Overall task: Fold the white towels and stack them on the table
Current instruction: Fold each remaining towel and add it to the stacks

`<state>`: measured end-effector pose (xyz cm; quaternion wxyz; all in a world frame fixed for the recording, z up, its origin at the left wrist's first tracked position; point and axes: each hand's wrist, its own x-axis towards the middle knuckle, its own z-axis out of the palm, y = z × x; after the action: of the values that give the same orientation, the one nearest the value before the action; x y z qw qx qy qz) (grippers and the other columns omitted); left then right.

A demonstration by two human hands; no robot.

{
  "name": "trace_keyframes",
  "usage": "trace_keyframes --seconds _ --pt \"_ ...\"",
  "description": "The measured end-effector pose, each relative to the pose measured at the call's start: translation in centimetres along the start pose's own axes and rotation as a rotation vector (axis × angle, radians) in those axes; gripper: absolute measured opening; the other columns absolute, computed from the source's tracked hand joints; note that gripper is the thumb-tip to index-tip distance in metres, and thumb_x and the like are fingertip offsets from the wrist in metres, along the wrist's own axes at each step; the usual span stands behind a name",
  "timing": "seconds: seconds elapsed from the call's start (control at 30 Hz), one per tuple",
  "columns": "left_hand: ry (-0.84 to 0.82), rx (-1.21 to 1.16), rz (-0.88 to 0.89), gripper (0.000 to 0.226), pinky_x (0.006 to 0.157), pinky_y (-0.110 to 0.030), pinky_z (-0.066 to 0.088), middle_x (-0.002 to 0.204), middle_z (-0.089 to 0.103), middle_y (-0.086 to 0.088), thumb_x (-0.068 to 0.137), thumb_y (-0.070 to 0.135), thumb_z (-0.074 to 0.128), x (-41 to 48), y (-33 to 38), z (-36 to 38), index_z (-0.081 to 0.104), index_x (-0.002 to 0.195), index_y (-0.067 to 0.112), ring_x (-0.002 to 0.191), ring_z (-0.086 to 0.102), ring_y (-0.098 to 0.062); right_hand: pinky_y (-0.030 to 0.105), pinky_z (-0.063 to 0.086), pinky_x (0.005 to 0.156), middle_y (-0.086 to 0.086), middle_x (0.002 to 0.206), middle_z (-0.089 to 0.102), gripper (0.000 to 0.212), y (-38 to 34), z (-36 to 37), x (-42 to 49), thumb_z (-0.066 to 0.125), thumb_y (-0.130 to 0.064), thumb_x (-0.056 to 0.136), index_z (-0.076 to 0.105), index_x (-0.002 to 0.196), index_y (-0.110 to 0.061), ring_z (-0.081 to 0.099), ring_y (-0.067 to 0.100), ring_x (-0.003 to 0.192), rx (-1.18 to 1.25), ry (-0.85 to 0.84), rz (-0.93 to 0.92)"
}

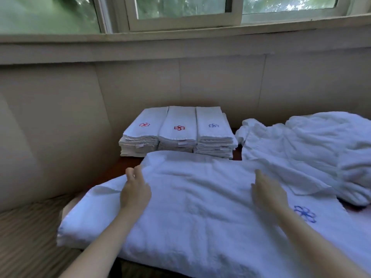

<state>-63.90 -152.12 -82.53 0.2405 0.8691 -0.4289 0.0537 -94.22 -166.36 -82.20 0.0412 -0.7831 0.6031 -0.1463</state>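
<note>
Left hand [135,190] grips far-left fold of large white terry towel [200,209]; right hand [269,194] lies flat, fingers straight, on same towel.

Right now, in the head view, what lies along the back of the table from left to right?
The stack with the pale red emblem → the stack with the deep red emblem → the stack with the blue emblem → the heap of unfolded towels.

Your left hand [135,189] and right hand [269,192] were bare, and both forearms were uncovered as far as the view reached.
</note>
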Motion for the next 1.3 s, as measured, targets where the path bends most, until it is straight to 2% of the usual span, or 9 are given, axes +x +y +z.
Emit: trace_keyframes --seconds 0.17,0.27,0.37,0.6,0.8,0.9,1.03,1.1,1.3 --pt "0.023 0.072 -0.112 0.054 0.069 -0.038 0.045 0.131 0.038 -0.008 0.093 0.021 0.054 3.5 -1.6 -0.4 0.032 0.142 0.014 0.096 0.060 -0.037 0.039 0.044 0.075 0.019 0.122 0.057 0.063 0.1 0.1 5.3 0.042 -0.011 0.095 0.011 0.149 -0.010 0.057 0.036 0.107 0.072 -0.007 0.322" --pt "-0.077 0.017 -0.262 0.047 0.073 -0.037 0.046 0.122 0.054 -0.011 0.092 0.019 0.055 6.4 -2.0 -0.3 0.038 0.134 0.010 0.102 0.060 -0.036 0.041 0.044 0.089 0.022 0.128 0.052 0.043 1.4 -0.2 7.9 0.045 -0.019 0.096 0.032 0.134 -0.003 0.052 0.038 0.116 0.146 -0.058 0.432" --pt "-0.265 -0.259 -0.444 0.017 0.059 -0.033 0.051 0.078 0.068 -0.011 0.087 0.007 0.054 8.7 -2.5 -0.6 0.050 0.102 0.002 0.068 0.066 -0.027 0.037 0.047 0.075 0.022 0.105 0.059 0.016 1.9 0.0 9.2 0.044 -0.014 0.091 0.045 0.103 -0.004 0.057 0.035 0.095 0.213 -0.029 0.375" --pt "0.210 -0.371 -0.193 0.023 0.069 -0.033 0.039 0.104 0.058 -0.017 0.088 0.004 0.053 15.2 -3.7 -3.5 0.050 0.111 0.003 0.091 0.055 -0.032 0.039 0.043 0.073 0.022 0.098 0.063 0.009 2.3 0.3 10.7 0.048 -0.009 0.091 0.054 0.097 -0.009 0.055 0.037 0.093 0.589 0.371 0.329" --pt "0.073 -0.375 -0.233 0.029 0.050 -0.026 0.025 0.067 0.049 -0.008 0.077 -0.006 0.038 15.3 -5.2 -5.3 0.050 0.060 0.015 0.062 0.040 -0.022 0.020 0.037 0.060 0.002 0.073 0.067 0.018 2.4 -0.8 7.2 0.033 -0.022 0.095 0.051 0.092 -0.020 0.060 0.030 0.093 0.898 0.536 0.302" --pt "0.062 -0.477 -0.386 0.032 0.056 -0.028 0.029 0.070 0.045 -0.014 0.081 -0.011 0.041 12.6 -8.1 -4.2 0.043 0.060 0.013 0.066 0.037 -0.021 0.027 0.039 0.066 0.009 0.074 0.068 0.022 2.8 -1.1 3.7 0.036 -0.023 0.094 0.054 0.087 -0.015 0.060 0.032 0.091 0.868 0.513 0.309" --pt "0.056 -0.318 -0.397 0.034 0.066 -0.028 0.039 0.095 0.061 -0.017 0.080 -0.013 0.041 7.9 -11.6 -3.7 0.068 0.076 0.007 0.078 0.051 -0.032 0.039 0.038 0.070 0.022 0.079 0.064 0.036 4.6 -1.1 -0.1 0.048 -0.024 0.095 0.061 0.070 -0.003 0.058 0.038 0.088 0.602 0.254 0.317" --pt "0.059 -0.182 -0.320 0.035 0.073 -0.033 0.043 0.119 0.052 -0.019 0.083 -0.010 0.041 6.1 -11.4 -3.8 0.068 0.101 0.004 0.092 0.054 -0.036 0.036 0.038 0.075 0.021 0.103 0.065 0.015 4.9 -1.0 -1.7 0.057 -0.012 0.087 0.067 0.098 -0.009 0.057 0.037 0.103 0.487 0.096 0.313" --pt "-0.130 0.156 0.064 0.045 0.103 -0.033 0.031 0.143 0.037 -0.005 0.091 0.007 0.044 1.4 -4.3 -1.4 0.050 0.132 0.023 0.132 0.034 -0.024 0.050 0.042 0.101 0.011 0.138 0.046 0.061 5.4 -1.3 -2.5 0.058 -0.013 0.090 0.033 0.145 -0.022 0.051 0.034 0.118 1.069 0.225 0.520"
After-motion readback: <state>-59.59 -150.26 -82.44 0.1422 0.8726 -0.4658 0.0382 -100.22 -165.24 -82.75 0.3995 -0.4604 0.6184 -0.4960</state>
